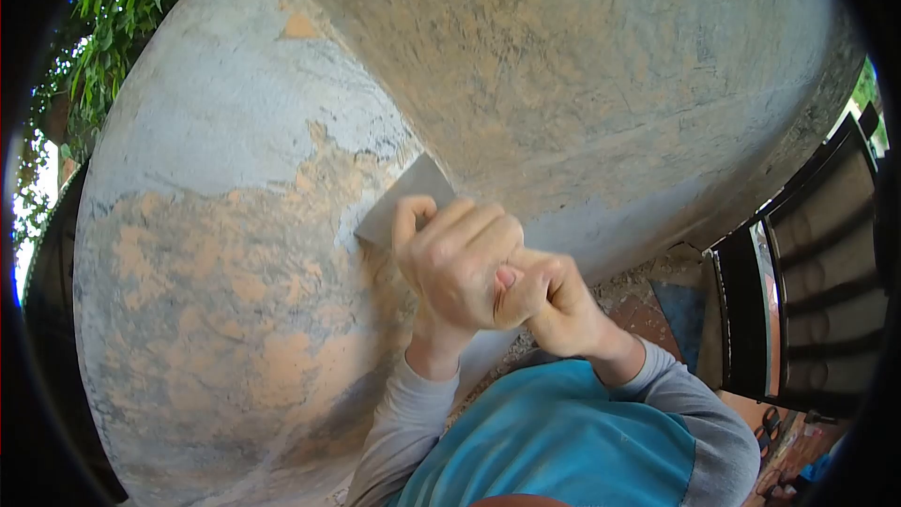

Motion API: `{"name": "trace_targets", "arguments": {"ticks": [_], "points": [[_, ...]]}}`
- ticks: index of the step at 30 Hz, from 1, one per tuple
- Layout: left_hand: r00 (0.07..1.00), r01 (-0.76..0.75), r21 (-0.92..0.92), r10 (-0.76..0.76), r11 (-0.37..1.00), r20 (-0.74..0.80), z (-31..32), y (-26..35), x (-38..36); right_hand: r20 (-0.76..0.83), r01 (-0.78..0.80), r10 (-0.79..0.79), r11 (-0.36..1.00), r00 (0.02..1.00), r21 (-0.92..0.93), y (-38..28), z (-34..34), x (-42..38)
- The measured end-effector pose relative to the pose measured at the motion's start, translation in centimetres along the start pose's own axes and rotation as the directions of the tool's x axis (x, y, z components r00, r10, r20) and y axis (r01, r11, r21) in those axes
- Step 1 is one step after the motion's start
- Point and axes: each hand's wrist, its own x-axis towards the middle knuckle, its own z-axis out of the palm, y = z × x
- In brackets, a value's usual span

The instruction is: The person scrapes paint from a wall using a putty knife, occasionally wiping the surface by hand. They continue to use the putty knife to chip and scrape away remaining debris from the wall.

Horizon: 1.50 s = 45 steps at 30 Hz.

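My left hand [455,258] is closed around a scraper [413,195] with a flat grey metal blade. The blade's edge lies against the wall [235,253], close to the corner where two wall faces meet. Directly behind it, my right hand [560,305] is closed too, pressed up against the left one at the handle end. Both fists hide the scraper's handle. Around the blade, whitish paint is flaked, and patches of orange-tan and grey show below it.
A second wall face [582,66], scuffed brown and grey, rises on the upper right. Green leaves [127,23] hang at the upper left. On the right stands a dark metal frame with bars [826,263]. Debris [657,272] lies on the floor by the wall's base.
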Motion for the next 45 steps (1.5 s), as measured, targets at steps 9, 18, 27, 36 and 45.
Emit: {"name": "trace_targets", "arguments": {"ticks": [9, 18, 27, 36, 45], "points": [[0.989, -0.046, 0.046, 0.052, 0.998, -0.136, -2.3, 1.9, -2.2, -0.005, 0.195, -0.196, 0.98, 0.981, -0.047, 1.0, 2.1, -2.7], [0.94, -0.209, 0.251, 0.265, 0.945, -0.215, -13.9, -1.6, 1.3, 0.138, 0.255, -0.258, 0.966, 0.956, 0.035, -2.7, 11.4, 3.4], [0.975, -0.144, 0.306, 0.187, 0.941, -0.116, -14.1, -1.7, 0.4, 0.143, 0.187, -0.223, 0.956, 0.964, 0.227, -1.9, 12.3, 3.5], [0.981, -0.074, 0.398, 0.138, 0.914, -0.135, -15.9, 0.0, 1.1, 0.368, 0.164, -0.255, 0.951, 0.894, 0.261, -4.7, 11.6, 3.9], [0.985, -0.109, 0.491, 0.161, 0.864, -0.064, -16.9, -0.3, 2.1, 0.432, 0.092, -0.258, 0.925, 0.864, 0.37, -4.8, 12.3, 5.2]]}}
